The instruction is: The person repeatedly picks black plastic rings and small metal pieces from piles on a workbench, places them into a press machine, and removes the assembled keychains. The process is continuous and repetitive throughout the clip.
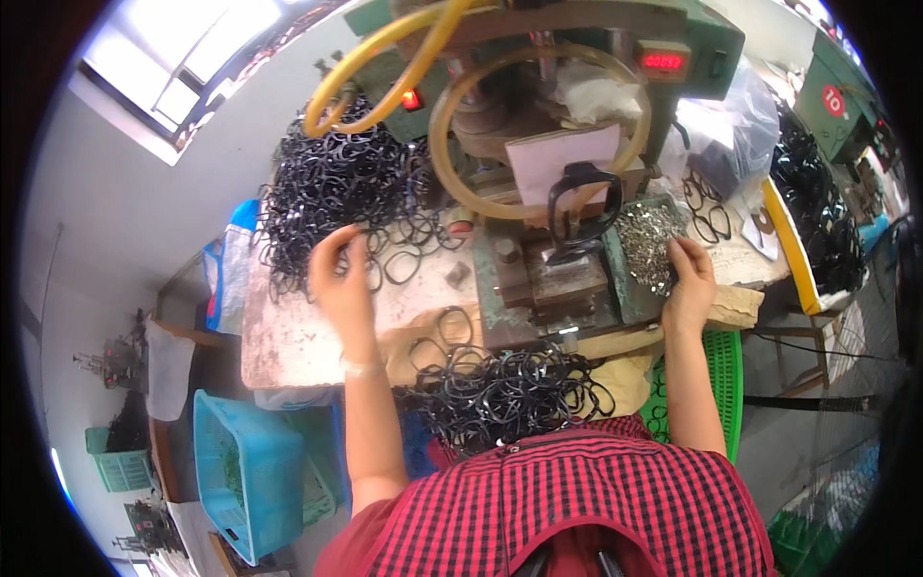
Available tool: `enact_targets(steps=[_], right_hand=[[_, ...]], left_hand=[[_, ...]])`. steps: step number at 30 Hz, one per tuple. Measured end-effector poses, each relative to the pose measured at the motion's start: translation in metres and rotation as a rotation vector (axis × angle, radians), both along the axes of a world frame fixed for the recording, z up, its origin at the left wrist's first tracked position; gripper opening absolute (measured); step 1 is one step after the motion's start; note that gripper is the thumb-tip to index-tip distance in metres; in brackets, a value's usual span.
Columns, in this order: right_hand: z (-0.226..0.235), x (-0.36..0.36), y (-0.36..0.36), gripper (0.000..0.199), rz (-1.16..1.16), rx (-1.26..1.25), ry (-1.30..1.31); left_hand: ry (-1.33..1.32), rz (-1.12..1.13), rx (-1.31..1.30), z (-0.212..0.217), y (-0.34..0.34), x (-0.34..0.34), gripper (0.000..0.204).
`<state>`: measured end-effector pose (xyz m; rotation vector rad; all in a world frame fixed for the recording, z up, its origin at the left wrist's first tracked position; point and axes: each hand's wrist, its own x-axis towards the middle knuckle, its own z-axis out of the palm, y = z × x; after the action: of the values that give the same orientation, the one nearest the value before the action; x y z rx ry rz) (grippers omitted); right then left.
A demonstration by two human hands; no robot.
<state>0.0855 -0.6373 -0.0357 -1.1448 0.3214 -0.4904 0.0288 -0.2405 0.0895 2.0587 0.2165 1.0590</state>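
My left hand point(341, 274) reaches into the edge of a big heap of black spectacle frames point(332, 188) on the worn workbench point(298, 337), its fingers curled on one black frame. My right hand point(687, 279) rests with pinched fingers at the edge of a pile of small silvery metal parts point(649, 240) in a tray beside the press. One black frame point(582, 207) stands upright on the jig of the green press machine point(538, 87) between my hands. A second heap of black frames point(510, 389) lies at the bench's near edge, by my red checked apron.
Yellow hoses point(385, 58) loop around the press. A blue plastic basket point(245, 466) stands on the floor at my left, a green one point(726, 375) at my right. Another bench with a yellow edge point(788, 245) holds more black frames at the far right.
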Motion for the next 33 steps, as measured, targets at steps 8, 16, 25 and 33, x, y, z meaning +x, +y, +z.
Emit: enact_targets(steps=[8,16,25,33], right_hand=[[0.044,-0.011,0.062,0.014,0.151,-0.705,-0.196],[0.034,-0.074,-0.033,0.013,-0.013,-1.047,-0.128],[0.082,-0.095,-0.025,0.013,0.226,-0.924,-0.085],[0.1,-0.011,0.075,0.03,0.392,-0.561,-0.24]], left_hand=[[0.689,0.1,0.735,-0.124,0.019,0.086,0.024],[0.686,-0.197,0.682,-0.113,0.063,0.01,0.014],[0.546,-0.367,0.046,-0.066,0.067,-0.026,0.011],[0.095,-0.303,-0.536,-0.083,0.003,0.012,0.01]])
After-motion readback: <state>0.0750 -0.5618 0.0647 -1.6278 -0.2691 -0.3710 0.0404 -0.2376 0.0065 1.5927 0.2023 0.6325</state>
